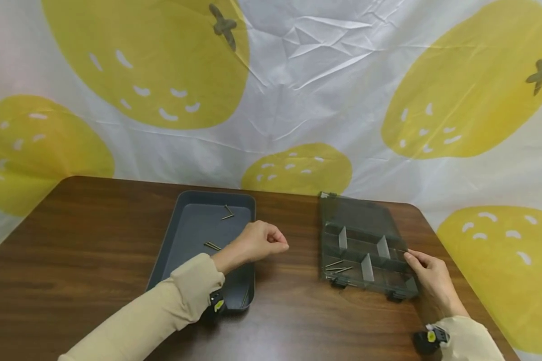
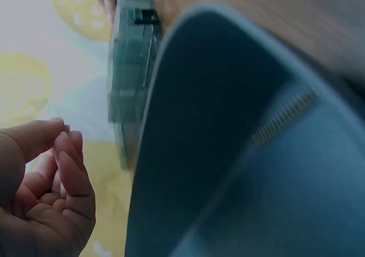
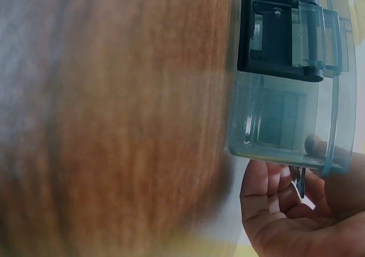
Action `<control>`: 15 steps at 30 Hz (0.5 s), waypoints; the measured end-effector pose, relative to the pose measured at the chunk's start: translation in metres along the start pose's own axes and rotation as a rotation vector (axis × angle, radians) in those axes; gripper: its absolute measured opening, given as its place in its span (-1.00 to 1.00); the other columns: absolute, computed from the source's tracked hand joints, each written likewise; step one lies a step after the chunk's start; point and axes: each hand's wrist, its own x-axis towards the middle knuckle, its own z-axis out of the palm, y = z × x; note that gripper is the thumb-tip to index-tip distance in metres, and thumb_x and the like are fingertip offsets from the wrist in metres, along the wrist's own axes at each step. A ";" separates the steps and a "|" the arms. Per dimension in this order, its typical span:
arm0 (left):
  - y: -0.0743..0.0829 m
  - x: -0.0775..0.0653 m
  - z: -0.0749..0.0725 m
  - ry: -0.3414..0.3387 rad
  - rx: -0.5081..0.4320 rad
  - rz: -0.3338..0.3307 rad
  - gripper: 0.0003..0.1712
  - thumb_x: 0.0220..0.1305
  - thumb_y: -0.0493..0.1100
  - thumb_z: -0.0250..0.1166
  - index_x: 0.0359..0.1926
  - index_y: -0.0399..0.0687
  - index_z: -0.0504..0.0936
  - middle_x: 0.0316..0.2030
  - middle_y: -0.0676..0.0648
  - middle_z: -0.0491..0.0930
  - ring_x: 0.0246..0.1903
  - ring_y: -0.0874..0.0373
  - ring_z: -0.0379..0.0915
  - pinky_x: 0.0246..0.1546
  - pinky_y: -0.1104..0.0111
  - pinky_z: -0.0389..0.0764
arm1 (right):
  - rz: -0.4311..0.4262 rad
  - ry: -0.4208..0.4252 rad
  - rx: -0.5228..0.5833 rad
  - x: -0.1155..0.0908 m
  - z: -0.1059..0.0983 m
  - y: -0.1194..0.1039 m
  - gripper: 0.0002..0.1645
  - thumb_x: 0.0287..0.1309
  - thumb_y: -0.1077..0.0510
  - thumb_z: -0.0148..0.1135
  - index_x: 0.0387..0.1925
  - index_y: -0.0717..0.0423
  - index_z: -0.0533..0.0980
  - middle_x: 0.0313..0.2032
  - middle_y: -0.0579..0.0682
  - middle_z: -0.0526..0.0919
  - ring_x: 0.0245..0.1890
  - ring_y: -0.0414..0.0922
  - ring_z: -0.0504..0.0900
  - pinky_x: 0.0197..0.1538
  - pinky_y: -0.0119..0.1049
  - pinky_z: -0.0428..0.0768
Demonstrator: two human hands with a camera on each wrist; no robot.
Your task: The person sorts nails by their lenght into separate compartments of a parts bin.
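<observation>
My left hand (image 1: 257, 240) is over the right edge of a dark grey tray (image 1: 162, 260), thumb and fingertips brought together. I cannot tell whether something small sits between those fingertips; no screw shank shows. Several brass-coloured screws (image 1: 227, 217) lie spread about the tray, and one screw (image 2: 283, 119) shows near its corner in the left wrist view. To the right stands a translucent smoky divided box (image 1: 357, 286), its lid (image 1: 361, 213) laid back. My right hand (image 1: 433, 278) grips the box's right side, thumb over the rim. Screws (image 1: 339, 268) lie in its front left compartment.
Pale dividers (image 1: 367, 267) split the box into compartments. Black latches (image 1: 396, 296) hang on its front side. Tray and box stand apart on a brown wooden table (image 1: 293, 321). A white cloth (image 1: 289, 110) with yellow fruit shapes hangs behind the table.
</observation>
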 end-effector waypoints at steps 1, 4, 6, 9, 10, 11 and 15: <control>-0.003 -0.004 -0.005 -0.014 0.004 -0.008 -0.92 0.06 -0.16 0.36 -0.45 -0.07 0.71 -0.57 0.07 0.64 -0.57 0.36 0.35 -0.47 0.50 0.41 | 0.001 -0.003 0.005 0.000 0.000 0.000 -0.40 0.40 0.01 -0.08 0.14 0.51 0.36 0.10 0.44 0.43 0.13 0.28 0.39 -0.24 -0.67 0.34; -0.012 -0.016 -0.018 -0.055 0.034 -0.025 -0.93 0.07 -0.17 0.36 -0.45 -0.07 0.71 -0.57 0.09 0.64 -0.58 0.38 0.36 -0.46 0.50 0.42 | 0.002 -0.009 0.001 0.000 0.001 0.001 -0.38 0.40 -0.01 -0.08 0.15 0.50 0.35 0.11 0.44 0.43 0.13 0.29 0.38 -0.26 -0.67 0.34; -0.019 -0.023 -0.023 -0.083 0.057 -0.035 -0.93 0.07 -0.17 0.37 -0.46 -0.07 0.71 -0.57 0.10 0.64 -0.58 0.39 0.37 -0.46 0.50 0.42 | 0.001 -0.010 -0.003 0.000 0.000 0.002 -0.38 0.40 -0.01 -0.09 0.16 0.49 0.35 0.11 0.43 0.43 0.13 0.29 0.38 -0.26 -0.66 0.35; -0.027 -0.032 -0.028 -0.134 0.076 -0.053 -0.93 0.07 -0.18 0.38 -0.47 -0.08 0.72 -0.59 0.09 0.64 -0.60 0.39 0.36 -0.49 0.50 0.42 | -0.002 -0.008 -0.015 0.000 -0.002 0.003 -0.38 0.40 -0.02 -0.10 0.16 0.48 0.35 0.11 0.43 0.43 0.12 0.30 0.39 -0.24 -0.60 0.40; -0.029 -0.035 -0.029 -0.150 0.074 -0.059 -0.92 0.06 -0.18 0.38 -0.48 -0.09 0.72 -0.60 0.09 0.64 -0.61 0.39 0.35 -0.51 0.50 0.41 | 0.001 -0.011 -0.011 0.000 -0.003 0.003 -0.37 0.40 -0.03 -0.10 0.17 0.48 0.35 0.12 0.43 0.42 0.13 0.30 0.38 -0.21 -0.54 0.44; -0.031 -0.037 -0.030 -0.166 0.077 -0.064 -0.92 0.06 -0.18 0.39 -0.48 -0.09 0.72 -0.61 0.10 0.63 -0.62 0.40 0.34 -0.52 0.51 0.41 | 0.005 -0.017 -0.004 0.000 -0.004 0.004 -0.36 0.40 -0.03 -0.10 0.17 0.49 0.34 0.13 0.44 0.41 0.14 0.31 0.37 -0.17 -0.46 0.49; -0.037 -0.043 -0.029 -0.226 0.064 -0.085 -0.89 0.04 -0.18 0.40 -0.51 -0.12 0.71 -0.68 0.14 0.54 -0.65 0.40 0.30 -0.57 0.53 0.36 | 0.020 -0.012 -0.006 -0.001 -0.006 0.005 -0.35 0.40 -0.04 -0.10 0.17 0.50 0.34 0.13 0.44 0.40 0.14 0.31 0.37 -0.17 -0.48 0.48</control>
